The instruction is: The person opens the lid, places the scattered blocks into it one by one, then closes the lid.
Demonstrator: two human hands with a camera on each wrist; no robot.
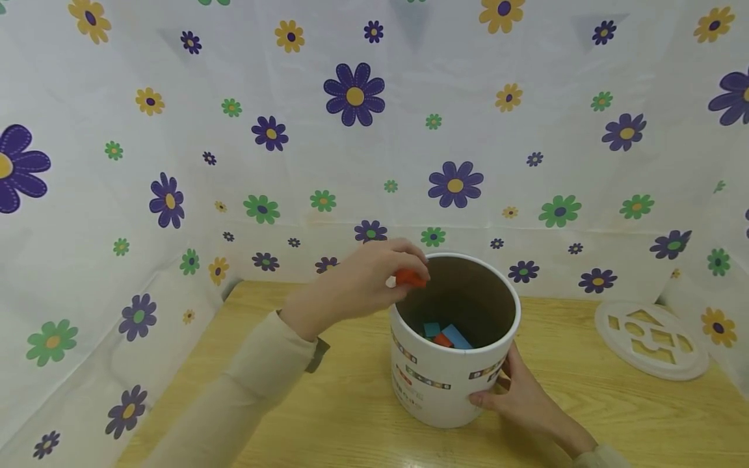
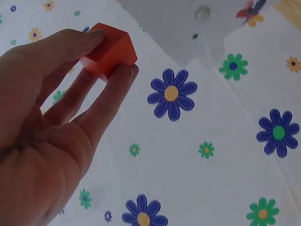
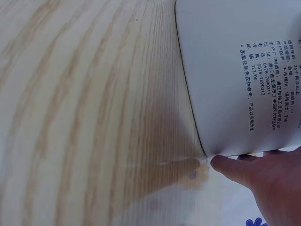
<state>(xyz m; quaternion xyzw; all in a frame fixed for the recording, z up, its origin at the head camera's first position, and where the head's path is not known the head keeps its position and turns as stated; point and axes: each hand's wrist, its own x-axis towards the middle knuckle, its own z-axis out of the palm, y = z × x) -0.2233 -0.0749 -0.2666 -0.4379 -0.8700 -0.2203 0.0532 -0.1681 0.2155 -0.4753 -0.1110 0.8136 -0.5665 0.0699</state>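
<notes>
Over the left rim of a white round bucket (image 1: 430,393), my left hand (image 1: 359,279) pinches an orange-red block (image 1: 411,279) between thumb and fingers. The left wrist view shows flat faces and sharp edges on this block (image 2: 113,49). My right hand (image 1: 529,403) holds the bucket at its lower right side, thumb in front and fingers partly hidden behind the wall. Printed text covers the bucket's side (image 3: 216,70) in the right wrist view. Inside lie a blue block (image 1: 456,337), a teal block (image 1: 431,329) and a red block (image 1: 442,340); the near wall hides the rest.
A white round lid (image 1: 679,365) with shaped cutouts lies on the wooden table (image 1: 345,377), right of the bucket. Behind and at both sides hangs a white sheet (image 1: 328,156) printed with purple, green and yellow flowers.
</notes>
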